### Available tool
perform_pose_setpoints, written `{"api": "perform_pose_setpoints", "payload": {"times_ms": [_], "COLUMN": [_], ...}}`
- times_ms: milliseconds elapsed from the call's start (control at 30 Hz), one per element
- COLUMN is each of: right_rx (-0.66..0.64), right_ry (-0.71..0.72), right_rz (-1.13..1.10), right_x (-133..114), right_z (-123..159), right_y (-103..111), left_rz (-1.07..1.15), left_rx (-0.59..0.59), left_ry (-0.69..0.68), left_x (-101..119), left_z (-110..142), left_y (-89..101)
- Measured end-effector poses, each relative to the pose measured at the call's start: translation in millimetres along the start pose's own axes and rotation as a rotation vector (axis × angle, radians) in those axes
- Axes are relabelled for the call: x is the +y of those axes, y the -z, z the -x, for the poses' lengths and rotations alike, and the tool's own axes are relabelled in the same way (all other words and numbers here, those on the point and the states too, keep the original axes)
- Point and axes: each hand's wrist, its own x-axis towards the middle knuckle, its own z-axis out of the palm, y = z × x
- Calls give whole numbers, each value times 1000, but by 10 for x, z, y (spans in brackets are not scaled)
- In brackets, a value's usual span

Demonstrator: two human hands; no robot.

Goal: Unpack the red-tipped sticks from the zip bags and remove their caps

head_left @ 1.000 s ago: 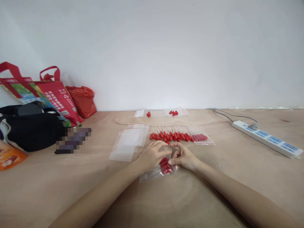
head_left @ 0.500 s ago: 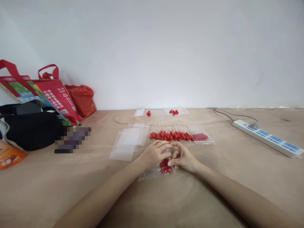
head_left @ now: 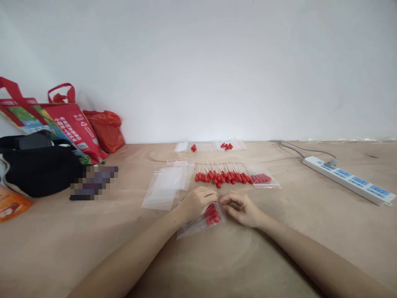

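Under my left hand (head_left: 198,202) lies a clear zip bag (head_left: 195,229) with several red-tipped sticks (head_left: 212,216) inside, their red ends toward the right. The left fingers are curled over the bag's upper edge and grip it. My right hand (head_left: 241,208) is at the bag's right end, thumb and fingers bent into a pinch at its edge. Just beyond both hands, a row of loose red-tipped sticks (head_left: 229,177) lies with the red ends toward me; one red tip (head_left: 218,186) sits nearest my hands.
Flat plastic bags (head_left: 163,186) lie to the left, and a filled bag (head_left: 262,178) ends the row. Further bags with red pieces (head_left: 227,146) lie by the wall. A power strip (head_left: 347,180) is at right; a black bag (head_left: 40,169) and red shopping bags (head_left: 72,128) stand left.
My hands have drawn slightly apart and the right has moved down to the bag's right end. More of the bag and its red tips now shows, and a loose red tip is uncovered.
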Motion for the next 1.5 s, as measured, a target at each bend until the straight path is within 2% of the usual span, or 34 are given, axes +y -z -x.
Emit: {"api": "perform_pose_setpoints", "payload": {"times_ms": [133, 267, 400, 500, 700, 867, 967, 1367, 1500], "right_rx": [33, 143, 168, 155, 61, -40, -90, -228, -118], "right_ry": [286, 443, 604, 673, 733, 766, 784, 733, 717], "right_rz": [339, 605, 757, 806, 878, 935, 935, 902, 851], "right_x": [12, 31, 17, 2, -9, -84, -123, -121, -69], "right_z": [13, -22, -50, -49, -47, -87, -106, -121, -74], "right_y": [-2, 3, 30, 44, 43, 43, 50, 62, 91], "left_rz": [38, 52, 47, 17, -103, -170, -202, -170, -174], "left_rx": [16, 26, 26, 27, 26, -52, -66, -143, -105], "left_ry": [12, 4, -22, -70, -191, -346, -390, -425, -344], "left_x": [-12, -9, 5, 11, 3, 14, 21, 10, 43], "left_z": [11, 13, 3, -1, 3, -40, -62, -82, -62], "left_y": [-28, -32, -12, 8, 26, 58, 77, 131, 161]}}
